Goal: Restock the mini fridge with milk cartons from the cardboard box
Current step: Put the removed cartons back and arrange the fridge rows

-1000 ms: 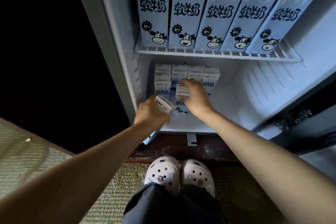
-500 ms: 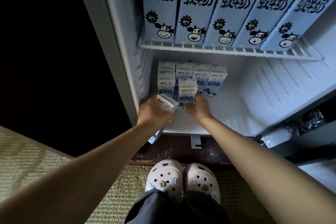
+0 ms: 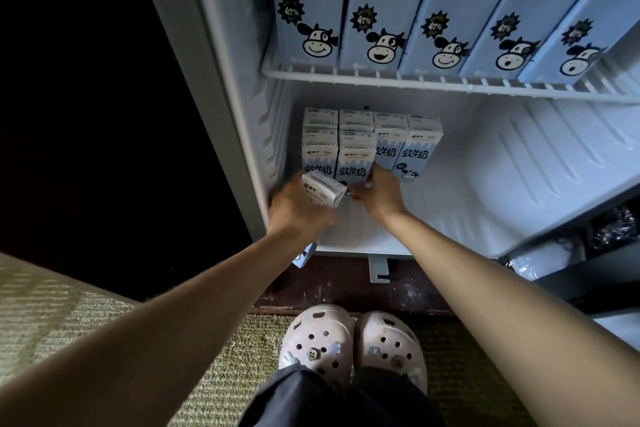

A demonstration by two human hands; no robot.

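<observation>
I read the left hand [image 3: 299, 210] as closed round a small milk carton [image 3: 323, 189]. The carton is tilted, its top end toward the interior, at the lower-left mouth of the mini fridge [image 3: 519, 184]. A pale blue carton corner [image 3: 304, 255] shows below that wrist; I cannot tell whether it belongs to the same carton.

The right hand [image 3: 379, 196] grips the front carton [image 3: 356, 165], which stands upright on the fridge floor. Its fingers are curled against the carton's right side and its thumb lies across the lower face. This carton touches the block of small cartons [image 3: 320, 135] packed at the rear left of the lower compartment.

Above, the wire shelf [image 3: 381, 80] carries a row of tall cartons [image 3: 379, 10].
</observation>
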